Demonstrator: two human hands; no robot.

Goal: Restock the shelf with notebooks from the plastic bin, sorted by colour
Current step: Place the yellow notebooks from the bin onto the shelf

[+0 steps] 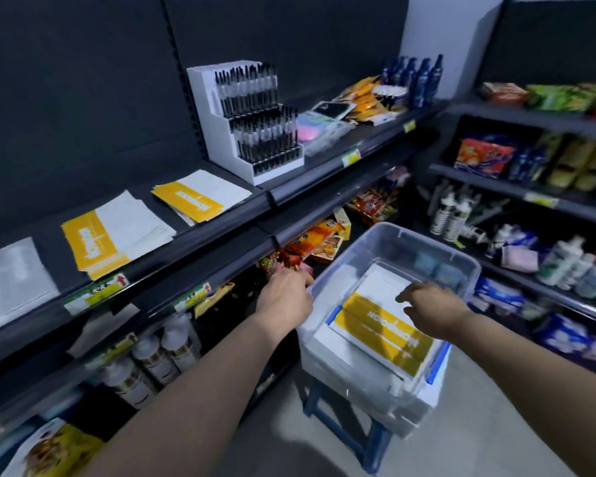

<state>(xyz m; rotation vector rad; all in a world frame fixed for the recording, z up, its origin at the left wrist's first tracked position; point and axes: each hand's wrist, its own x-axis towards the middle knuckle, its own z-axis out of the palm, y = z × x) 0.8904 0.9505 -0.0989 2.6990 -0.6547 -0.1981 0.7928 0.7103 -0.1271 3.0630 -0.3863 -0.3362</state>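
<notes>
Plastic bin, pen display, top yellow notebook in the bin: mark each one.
plastic bin (430, 244), head view, on its far rim.
pen display (255, 139), head view, on the lower row of pens.
top yellow notebook (382, 330), head view, on its yellow band.

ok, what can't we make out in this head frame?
Head view:
- Lower notebooks in the plastic bin: mostly covered by top yellow notebook; colours unclear.
- Left hand: fingers hidden behind its back; grip on the rim unclear.
- Right hand: blurred; contact unclear.
- Grey notebooks: cut by left edge.
- Price tags: blurred.

open-topped bin (389, 235), shelf edge (200, 232) alongside
</notes>
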